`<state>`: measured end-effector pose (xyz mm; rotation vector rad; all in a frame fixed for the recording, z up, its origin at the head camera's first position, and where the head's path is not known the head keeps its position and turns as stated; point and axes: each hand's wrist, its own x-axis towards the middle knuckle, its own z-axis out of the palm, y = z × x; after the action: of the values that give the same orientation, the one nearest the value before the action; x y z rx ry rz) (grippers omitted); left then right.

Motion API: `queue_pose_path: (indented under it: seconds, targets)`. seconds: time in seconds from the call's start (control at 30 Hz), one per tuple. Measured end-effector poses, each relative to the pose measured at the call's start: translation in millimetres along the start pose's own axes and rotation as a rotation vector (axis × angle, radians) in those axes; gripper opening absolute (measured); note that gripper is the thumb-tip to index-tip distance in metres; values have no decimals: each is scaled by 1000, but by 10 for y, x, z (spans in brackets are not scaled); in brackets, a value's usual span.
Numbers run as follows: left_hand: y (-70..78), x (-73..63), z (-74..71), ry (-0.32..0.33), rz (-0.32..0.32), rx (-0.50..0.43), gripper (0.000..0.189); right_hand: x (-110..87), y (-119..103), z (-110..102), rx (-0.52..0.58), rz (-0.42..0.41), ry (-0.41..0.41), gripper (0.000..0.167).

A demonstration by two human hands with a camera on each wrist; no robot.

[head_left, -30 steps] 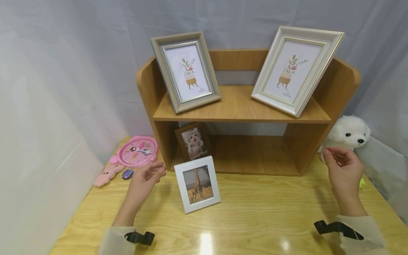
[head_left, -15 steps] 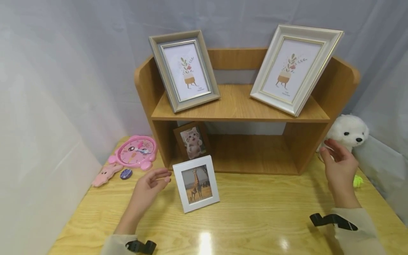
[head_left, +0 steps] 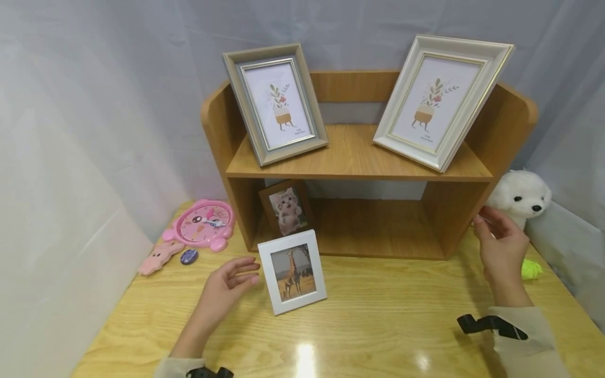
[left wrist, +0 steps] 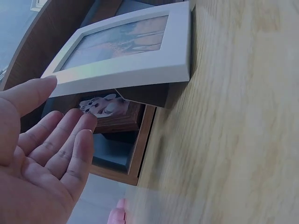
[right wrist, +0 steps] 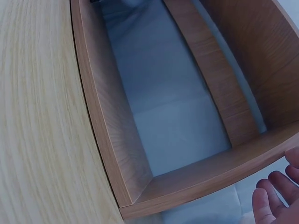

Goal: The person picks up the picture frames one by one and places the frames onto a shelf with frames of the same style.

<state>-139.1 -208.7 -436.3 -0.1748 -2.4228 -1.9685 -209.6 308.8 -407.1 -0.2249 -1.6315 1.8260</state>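
In the head view, my left hand (head_left: pixel 224 291) hovers with relaxed fingers beside the left edge of a white picture frame (head_left: pixel 294 275) showing a giraffe. That frame stands tilted back on the table, before the shelf. The left wrist view has the thumb and fingertips (left wrist: pixel 84 140) close to the frame's edge, holding nothing. Over at the right, my right hand (head_left: pixel 506 262) is at the outer side of the wooden shelf (head_left: pixel 472 210), its fingers loosely bent. From the right wrist, the thumb appears right at the edge of the side panel (right wrist: pixel 224 170), and no object is gripped.
A brown frame (head_left: pixel 286 209) with a kitten picture leans inside the lower shelf. On top stand a beige frame (head_left: pixel 277 107) and a cream frame (head_left: pixel 435 105). A pink clock (head_left: pixel 203 224), a pink toy (head_left: pixel 160 258) and a purple disc (head_left: pixel 189 256) lie left; a white plush (head_left: pixel 520 194) sits right.
My left hand has moved right and slightly toward me, closer to the giraffe frame. My right hand has shifted left to the shelf's side, uncovering a bright green thing behind its wrist.
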Motion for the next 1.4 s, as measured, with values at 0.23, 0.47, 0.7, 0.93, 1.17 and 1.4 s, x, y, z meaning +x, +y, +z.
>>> queue_pose_path:
  seconds: [0.23,0.47,0.7,0.93,1.17,1.4]
  targets:
    - [-15,-36,54,6,-35,21,44,-21,19,-19,-47,27,-17,25]
    - [-47,-71,117,17,-60,1,43,-40,20,3,-162,50,-42,22]
    - [-67,-71,186,9,-83,-8,39,-47,4,15,-170,100,-32,22]
    - [-95,-50,226,23,-114,-24,38,-53,-13,17,-163,111,-31,24]
    - [-132,-9,264,51,-123,-19,36,-48,-6,9,-167,107,-39,23]
    - [-131,38,313,77,-138,-43,34,-45,10,3,-172,92,-49,23]
